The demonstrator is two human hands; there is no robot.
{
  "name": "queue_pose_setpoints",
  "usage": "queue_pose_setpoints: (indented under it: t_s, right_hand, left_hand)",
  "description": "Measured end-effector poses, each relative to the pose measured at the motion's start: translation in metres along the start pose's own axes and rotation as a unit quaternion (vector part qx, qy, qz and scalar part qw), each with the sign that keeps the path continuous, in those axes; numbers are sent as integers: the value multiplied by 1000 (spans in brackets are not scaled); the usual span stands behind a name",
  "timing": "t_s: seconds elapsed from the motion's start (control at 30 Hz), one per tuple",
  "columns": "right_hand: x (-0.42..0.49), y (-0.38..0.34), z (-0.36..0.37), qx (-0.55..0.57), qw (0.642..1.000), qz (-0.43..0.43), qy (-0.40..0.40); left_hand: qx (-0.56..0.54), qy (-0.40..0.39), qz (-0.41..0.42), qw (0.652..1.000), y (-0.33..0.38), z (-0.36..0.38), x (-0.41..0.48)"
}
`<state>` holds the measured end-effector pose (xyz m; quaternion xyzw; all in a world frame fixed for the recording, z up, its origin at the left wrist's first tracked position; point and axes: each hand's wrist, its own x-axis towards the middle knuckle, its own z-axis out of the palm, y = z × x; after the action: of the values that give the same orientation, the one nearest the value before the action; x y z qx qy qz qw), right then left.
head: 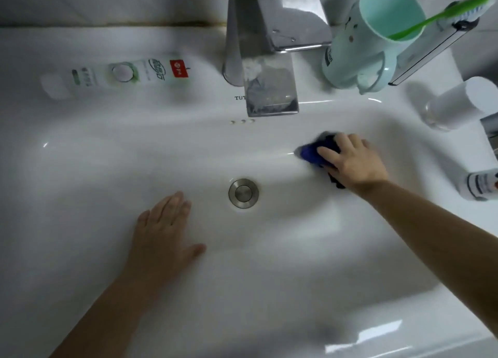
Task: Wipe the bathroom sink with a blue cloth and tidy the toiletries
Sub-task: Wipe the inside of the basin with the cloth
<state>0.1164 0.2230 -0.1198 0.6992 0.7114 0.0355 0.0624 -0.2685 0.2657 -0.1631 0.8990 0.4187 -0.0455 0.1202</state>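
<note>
My right hand (pixel 350 161) presses a crumpled blue cloth (pixel 312 152) against the right inner wall of the white sink (pixel 107 169), its fingers spread over the cloth. My left hand (pixel 164 228) lies flat, fingers straight, on the basin floor left of the metal drain (pixel 244 193). A white toothpaste tube (pixel 121 74) lies on its side on the back ledge at left. A mint cup (pixel 372 39) with a green toothbrush (pixel 442 14) stands at the back right.
The chrome faucet (pixel 266 50) rises at the back centre and juts over the basin. A white bottle (pixel 458 104) lies on the right ledge, and another container (pixel 482 185) shows at the right edge. A silver object (pixel 431 50) leans behind the cup.
</note>
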Motion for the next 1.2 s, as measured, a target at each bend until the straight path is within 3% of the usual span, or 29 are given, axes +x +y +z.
queue_pose_setpoints:
  t_s: [0.13, 0.23, 0.27, 0.4, 0.47, 0.6, 0.7, 0.8, 0.97, 1.2]
  right_hand:
    - [-94, -11, -3, 27, 995, -95, -34]
    - [-94, -3, -6, 0, 983, -173, -55]
    - [-80, 1, -7, -12, 986, -158, -49]
    - [-44, 6, -18, -22, 999, 31, -18]
    - [-68, 2, -22, -19, 999, 11, -38]
    - [-128, -8, -43, 10, 989, -8, -149]
    - [-142, -17, -66, 44, 961, 96, -256]
    - [-152, -30, -90, 125, 926, 200, -294]
    - [-198, -65, -111, 308, 895, 305, -102]
    - [-247, -81, -127, 360, 846, 390, 61]
  left_hand:
    - [0, -9, 5, 1000, -4, 4, 2]
    - [-2, -16, 2, 1000, -4, 2, 2]
    - [-3, -10, 1, 1000, -2, 0, 1]
    - [-15, 43, 11, 999, 13, -18, -10]
    - [-27, 62, 24, 997, 24, -30, -19]
    - [-57, 71, 23, 996, 49, -52, -41]
    - [-80, 81, 20, 993, 68, -69, -59]
    - [-104, 95, 19, 990, 84, -80, -78]
    - [-98, 90, 40, 990, 108, -100, -91]
    - [-84, 86, 102, 988, 150, -128, -74]
